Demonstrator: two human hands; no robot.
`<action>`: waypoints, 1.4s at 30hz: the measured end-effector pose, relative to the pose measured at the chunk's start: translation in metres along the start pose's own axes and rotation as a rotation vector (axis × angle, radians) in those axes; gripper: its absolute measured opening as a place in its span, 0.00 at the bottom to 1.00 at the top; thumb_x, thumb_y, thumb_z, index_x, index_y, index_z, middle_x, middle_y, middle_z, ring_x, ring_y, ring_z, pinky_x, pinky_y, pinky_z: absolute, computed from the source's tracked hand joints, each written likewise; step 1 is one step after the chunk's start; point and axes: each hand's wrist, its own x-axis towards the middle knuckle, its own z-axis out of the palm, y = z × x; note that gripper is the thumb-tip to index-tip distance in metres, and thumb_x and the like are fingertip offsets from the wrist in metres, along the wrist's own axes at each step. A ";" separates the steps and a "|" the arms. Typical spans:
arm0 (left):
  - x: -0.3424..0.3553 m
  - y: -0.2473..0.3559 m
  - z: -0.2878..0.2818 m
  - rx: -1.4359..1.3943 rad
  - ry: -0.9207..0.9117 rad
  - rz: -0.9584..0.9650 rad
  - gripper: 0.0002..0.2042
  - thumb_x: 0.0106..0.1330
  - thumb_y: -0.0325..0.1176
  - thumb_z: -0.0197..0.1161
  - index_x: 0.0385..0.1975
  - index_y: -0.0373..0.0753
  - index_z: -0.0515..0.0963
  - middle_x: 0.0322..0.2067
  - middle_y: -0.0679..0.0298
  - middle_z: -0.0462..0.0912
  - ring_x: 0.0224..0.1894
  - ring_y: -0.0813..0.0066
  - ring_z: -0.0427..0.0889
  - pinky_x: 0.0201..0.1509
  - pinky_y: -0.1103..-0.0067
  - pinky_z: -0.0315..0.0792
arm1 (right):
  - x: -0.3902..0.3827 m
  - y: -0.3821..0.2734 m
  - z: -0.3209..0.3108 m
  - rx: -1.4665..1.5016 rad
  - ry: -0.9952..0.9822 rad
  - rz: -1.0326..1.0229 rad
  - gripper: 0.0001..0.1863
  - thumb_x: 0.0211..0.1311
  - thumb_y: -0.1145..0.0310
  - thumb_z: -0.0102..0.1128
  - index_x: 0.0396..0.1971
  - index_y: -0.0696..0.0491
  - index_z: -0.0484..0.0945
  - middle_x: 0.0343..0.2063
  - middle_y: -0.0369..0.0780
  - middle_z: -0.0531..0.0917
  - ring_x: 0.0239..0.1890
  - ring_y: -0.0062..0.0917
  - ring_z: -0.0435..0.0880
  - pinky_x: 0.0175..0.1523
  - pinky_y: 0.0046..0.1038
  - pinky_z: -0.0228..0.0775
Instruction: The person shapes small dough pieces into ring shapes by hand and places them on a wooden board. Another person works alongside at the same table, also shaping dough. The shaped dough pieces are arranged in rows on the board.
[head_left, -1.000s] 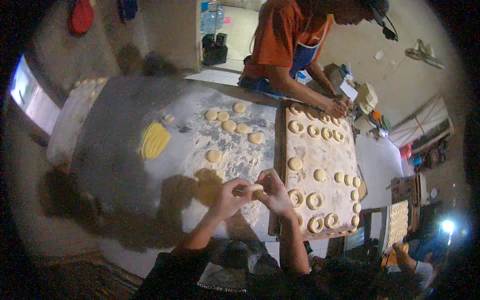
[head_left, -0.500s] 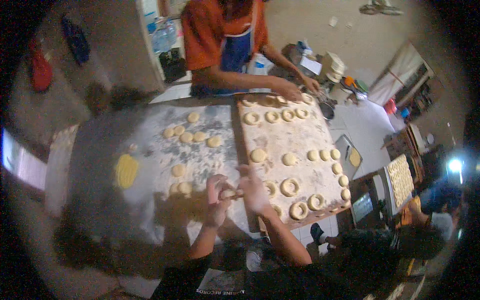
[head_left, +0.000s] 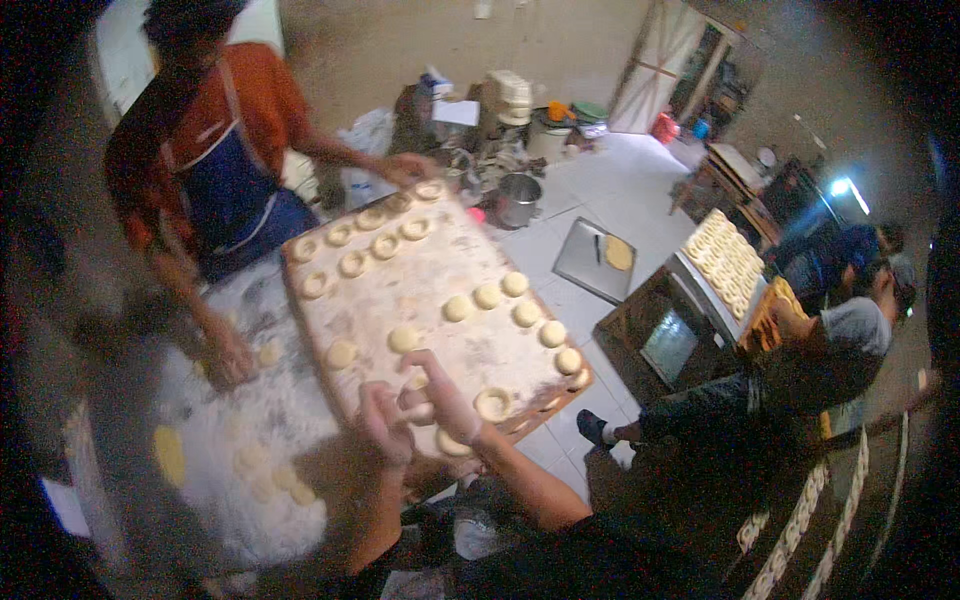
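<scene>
Floured board point(head_left: 380, 300) spreads beneath the left hand point(head_left: 386, 425) and right hand point(head_left: 445, 402), pinching a blurred dough piece point(head_left: 414, 401) between them near its front edge. Beyond them lie dough rounds point(head_left: 404, 340), a broad floured gap, then dough rings point(head_left: 385, 246); past the right edge, tiled floor point(head_left: 560, 212).

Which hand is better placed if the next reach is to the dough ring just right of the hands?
Right, probably: the right hand is beside the dough ring on the board; the left hand is farther off. Blur hides whether either is free.
</scene>
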 end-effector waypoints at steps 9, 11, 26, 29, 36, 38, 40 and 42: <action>0.006 0.043 0.052 0.023 -0.074 -0.031 0.10 0.74 0.38 0.50 0.40 0.36 0.69 0.30 0.48 0.81 0.33 0.49 0.83 0.35 0.62 0.74 | -0.024 -0.005 -0.059 0.325 0.292 -0.018 0.25 0.70 0.53 0.53 0.59 0.49 0.60 0.34 0.45 0.81 0.39 0.38 0.83 0.48 0.38 0.75; 0.016 0.082 0.056 0.193 -0.264 -0.245 0.12 0.74 0.41 0.49 0.40 0.38 0.70 0.30 0.47 0.81 0.32 0.45 0.83 0.35 0.60 0.73 | -0.020 -0.017 -0.075 -0.809 0.169 0.072 0.26 0.72 0.48 0.47 0.57 0.53 0.61 0.42 0.42 0.83 0.41 0.36 0.84 0.47 0.34 0.76; 0.043 0.067 0.092 -0.006 -0.232 -0.265 0.10 0.73 0.31 0.47 0.48 0.35 0.69 0.34 0.47 0.82 0.38 0.55 0.84 0.41 0.63 0.74 | 0.003 -0.035 -0.106 -0.529 0.242 -0.039 0.31 0.72 0.45 0.44 0.63 0.54 0.61 0.53 0.51 0.73 0.49 0.35 0.80 0.46 0.34 0.75; 0.064 0.041 0.101 0.147 -0.197 -0.177 0.15 0.75 0.42 0.45 0.53 0.39 0.64 0.35 0.35 0.79 0.42 0.32 0.79 0.43 0.51 0.72 | 0.027 -0.020 -0.122 -0.610 0.374 0.130 0.28 0.72 0.57 0.50 0.65 0.58 0.60 0.60 0.52 0.67 0.45 0.39 0.80 0.52 0.35 0.73; 0.061 0.020 0.075 0.679 -0.465 -0.284 0.34 0.64 0.51 0.60 0.67 0.46 0.60 0.63 0.38 0.64 0.64 0.35 0.65 0.67 0.46 0.54 | 0.018 0.005 -0.142 -1.613 0.403 0.249 0.45 0.54 0.50 0.66 0.69 0.52 0.58 0.45 0.48 0.77 0.44 0.46 0.79 0.44 0.49 0.69; 0.048 0.012 0.076 0.751 -0.519 -0.224 0.34 0.62 0.50 0.63 0.66 0.45 0.61 0.60 0.39 0.66 0.62 0.37 0.67 0.66 0.50 0.57 | 0.008 0.015 -0.133 -1.770 0.429 0.180 0.46 0.54 0.47 0.65 0.69 0.49 0.57 0.40 0.46 0.76 0.43 0.43 0.76 0.46 0.52 0.65; 0.049 0.031 0.078 0.784 -0.539 -0.198 0.33 0.61 0.45 0.65 0.64 0.42 0.62 0.56 0.41 0.67 0.59 0.40 0.68 0.63 0.54 0.61 | 0.007 0.018 -0.138 -1.724 0.475 0.146 0.46 0.54 0.48 0.66 0.69 0.49 0.56 0.41 0.48 0.76 0.43 0.43 0.76 0.46 0.52 0.65; 0.058 0.048 0.077 0.798 -0.560 -0.210 0.32 0.61 0.44 0.65 0.64 0.42 0.62 0.57 0.43 0.67 0.59 0.40 0.68 0.63 0.54 0.60 | -0.005 0.009 -0.136 -1.688 0.481 0.054 0.42 0.56 0.50 0.65 0.68 0.50 0.60 0.41 0.48 0.76 0.42 0.43 0.77 0.46 0.50 0.66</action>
